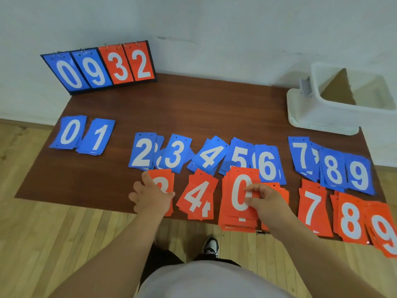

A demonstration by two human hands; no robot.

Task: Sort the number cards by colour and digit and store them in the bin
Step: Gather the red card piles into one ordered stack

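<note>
1. Scoreboard (98, 67): stands at the back left of the worktop (193, 108), leaning against the wall. It reads 0 9 in white on blue, then 3 2 in white on red.
2. Blue row, left to right, white digits: blue 0 (69, 133), blue 1 (97, 136), blue 2 (142, 152), blue 3 (176, 153), blue 4 (211, 157), blue 5 (240, 154), blue 6 (268, 166), blue 7 (301, 155), blue 8 (333, 171), blue 9 (358, 176). Each digit tops a loose pile. Piles 2 to 6 overlap their neighbours, as do piles 7 to 9.
3. Red row, along the near edge: red 3 (160, 179), red 4 (197, 197), red 0 (239, 194), red 7 (312, 209), red 8 (350, 222), red 9 (384, 235). The red 0 tops a thick red stack and covers the lower edges of blue 5 and blue 6.
4. Left hand (152, 196): palm down with fingers spread, it lies over the lower part of red 3. Whether it presses on the pile cannot be told.
5. Right hand (266, 198): it pinches the right edge of the red 0 card, thumb on the printed face. It hides the digit of a further red pile beneath it.
6. Bin (311, 112): white, at the back right corner of the worktop, well apart from both hands. It holds a brown cardboard piece (338, 89); no number cards show inside.
</note>
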